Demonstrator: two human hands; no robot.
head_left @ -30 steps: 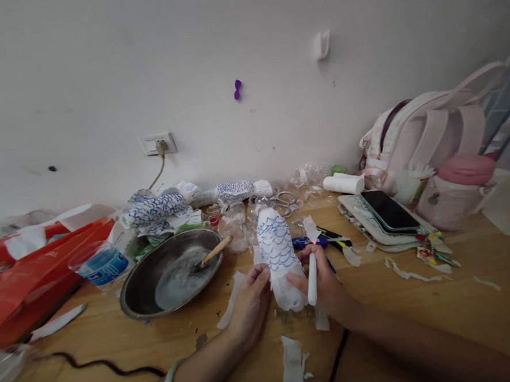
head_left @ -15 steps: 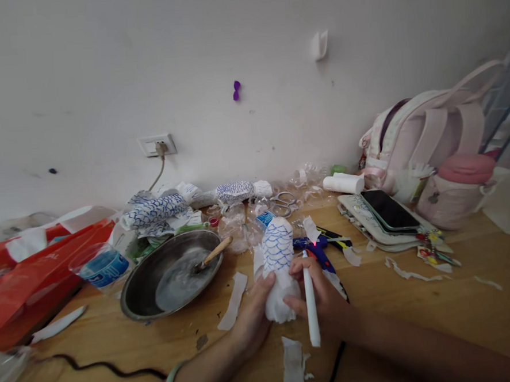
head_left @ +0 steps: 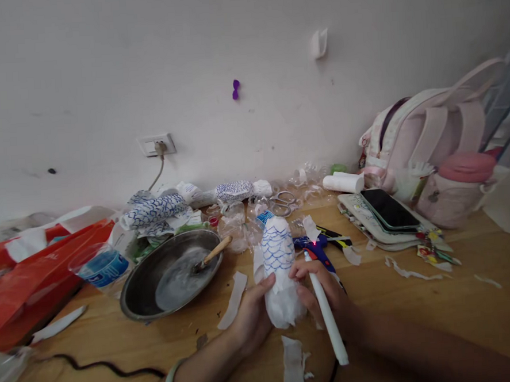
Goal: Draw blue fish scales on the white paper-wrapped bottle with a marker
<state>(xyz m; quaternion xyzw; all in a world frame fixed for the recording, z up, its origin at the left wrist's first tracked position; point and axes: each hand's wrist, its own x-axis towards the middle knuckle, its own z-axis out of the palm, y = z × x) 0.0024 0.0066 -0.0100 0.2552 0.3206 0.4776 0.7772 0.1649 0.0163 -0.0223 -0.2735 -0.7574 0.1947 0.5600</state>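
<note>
- we see matt, wrinkled white paper on the scale-patterned form [head_left: 279, 258]
- we find the pen [head_left: 327, 310] smooth and white, like plastic
- our basin [head_left: 140, 287] is dull grey metal
- the handle [head_left: 218, 251] in it looks like smooth wood
- we have smooth wood on the desk [head_left: 173, 340]
- the cup [head_left: 104, 269] we see is clear, glossy plastic

Dim, soft light fades toward the stretched outer corners.
</note>
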